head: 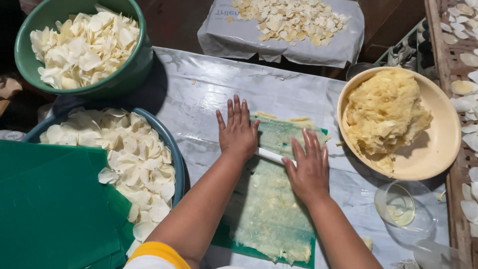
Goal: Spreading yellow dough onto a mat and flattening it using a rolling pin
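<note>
dough sheet [271, 209], pale and mashed thin, lies spread over a green mat [239, 246] on the worktop [199, 99], which is covered in clear plastic film. i see a thin white rolling rod [271, 156] lying crosswise on the sheet near its far end. left hand [238, 130] is flat, fingers stretched and together, palm pressing on the rod's left end, not curled round it. right hand [309, 167] is also flat and open, palm down on the rod's right part, fingers pointing away over the dough. rod shows only between the two hands.

to the right, just beside the sheet, a tan bowl [438, 149] holds a lump of yellowish mashed dough [383, 112]. near its lower edge stands a clear glass cup [406, 204] with a bit of yellowish liquid. left of the sheet a blue basin [174, 149] is piled with thin white chips [134, 154], and behind it a green bowl [129, 69] holds more of the same. stacked green mats [50, 209] cover the lower left, overlapping the blue basin. far side, a grey-wrapped tray [239, 35] carries small pale pieces. a woven rack [450, 60] on the right edge has white discs laid out on it. yellow sleeve edge [154, 249] shows at the bottom on the left arm.
</note>
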